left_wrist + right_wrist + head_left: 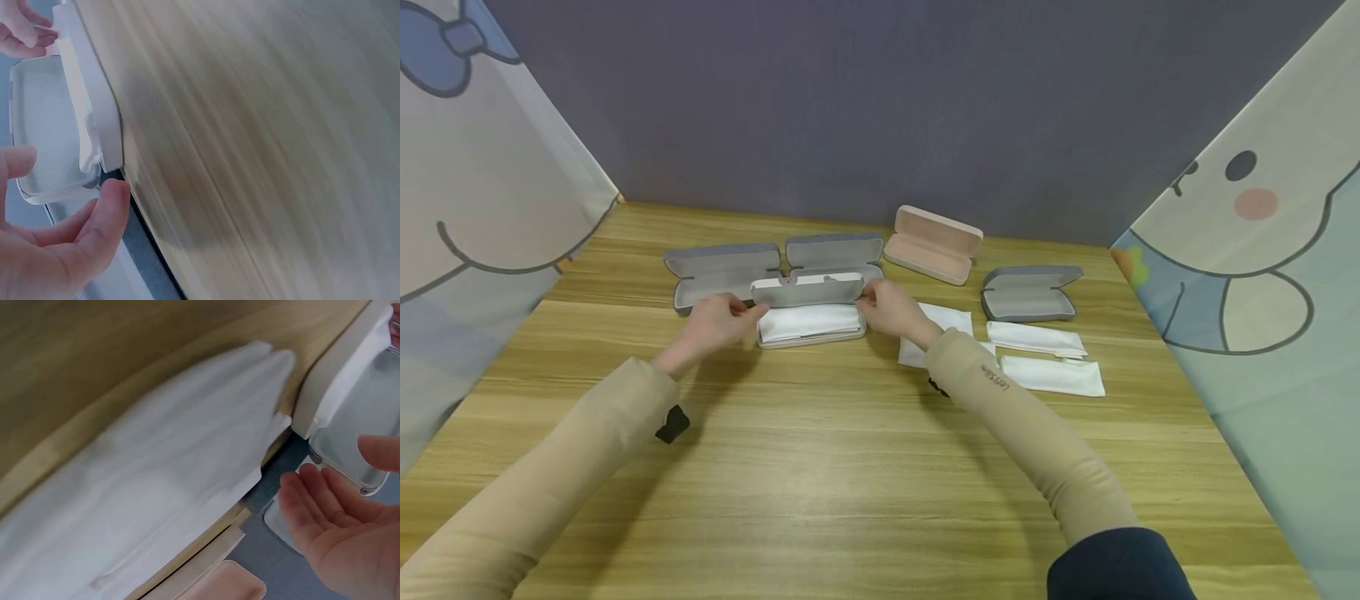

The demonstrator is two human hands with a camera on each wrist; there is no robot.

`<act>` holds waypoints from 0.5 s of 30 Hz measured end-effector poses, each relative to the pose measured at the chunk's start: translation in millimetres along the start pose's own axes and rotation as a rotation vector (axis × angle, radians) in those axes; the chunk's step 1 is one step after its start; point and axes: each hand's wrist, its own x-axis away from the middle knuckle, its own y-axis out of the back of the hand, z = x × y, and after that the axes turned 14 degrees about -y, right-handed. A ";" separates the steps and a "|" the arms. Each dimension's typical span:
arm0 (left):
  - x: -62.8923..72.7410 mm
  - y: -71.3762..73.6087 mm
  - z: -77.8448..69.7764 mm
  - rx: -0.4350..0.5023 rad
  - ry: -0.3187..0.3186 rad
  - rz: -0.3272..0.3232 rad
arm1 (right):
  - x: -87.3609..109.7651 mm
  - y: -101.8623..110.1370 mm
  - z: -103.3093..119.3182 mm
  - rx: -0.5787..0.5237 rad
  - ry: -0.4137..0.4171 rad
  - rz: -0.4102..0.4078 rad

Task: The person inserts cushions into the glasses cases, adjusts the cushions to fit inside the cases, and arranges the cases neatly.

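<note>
Spectacle case, lid raised, is set near of grey cases, flanked by left hand and right hand; fingers parted from thumbs, contact uncertain. White cloth laid inside. Lid-closing seemingly begun; even nearward tipping required.

Wood-grain tabletop, yellowish-brown, grain running mostly crosswise, plain dark grey-purple back wall behind, left side panel cartoon-printed with blue bow, right side panel pale, printed with pink-cheeked character, soft shadows across the wood.
</note>
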 end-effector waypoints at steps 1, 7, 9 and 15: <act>0.3 1.4 -1.2 0.020 0.013 0.012 | 0.2 0.9 0.5 -0.028 -0.010 0.010; -0.5 5.9 -5.7 0.198 0.114 0.070 | 1.3 4.8 1.6 -0.159 -0.103 0.102; -2.1 5.5 -6.7 0.299 0.152 0.072 | 0.8 5.2 2.1 -0.190 -0.139 0.130; -5.9 4.2 -9.7 0.555 0.210 0.065 | -1.2 5.1 7.6 -0.329 -0.268 0.212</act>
